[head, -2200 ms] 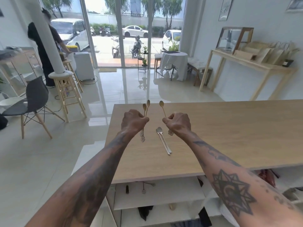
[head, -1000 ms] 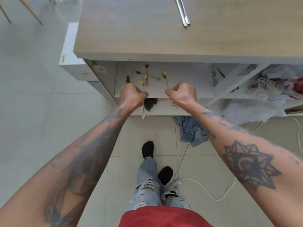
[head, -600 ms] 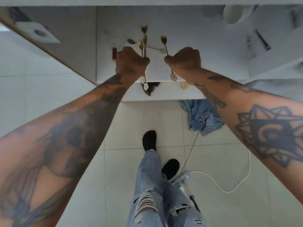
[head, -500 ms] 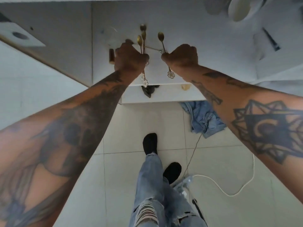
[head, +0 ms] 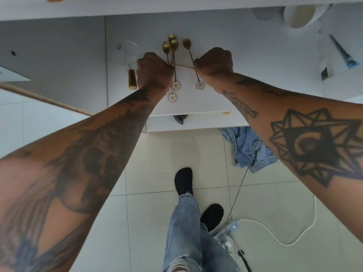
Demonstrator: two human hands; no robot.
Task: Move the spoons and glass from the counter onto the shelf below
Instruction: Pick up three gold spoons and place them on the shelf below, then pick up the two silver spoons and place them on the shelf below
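Note:
Both my fists are inside the white shelf (head: 245, 61) under the counter. My left hand (head: 154, 70) is shut on gold spoons (head: 170, 48) with flower-shaped handle ends hanging below the fist. My right hand (head: 214, 61) is shut on one gold spoon (head: 187, 44), its flower end showing beneath the wrist. More gold spoons lie on the shelf between my hands; one bowl (head: 172, 37) shows behind the held ones. A clear glass (head: 127, 53) stands on the shelf just left of my left hand. The countertop is out of view.
A small brown cylinder (head: 132, 79) lies on the shelf by my left wrist. White bowls (head: 300, 14) sit at the back right. A lower shelf (head: 196, 122) juts out below. Blue cloth (head: 249, 148), a power strip (head: 227, 232) and white cable lie on the floor by my feet.
I have bent down from the counter, carrying the spoons in both fists into the shelf. Over the last half second my hands pushed slightly deeper over the shelf board.

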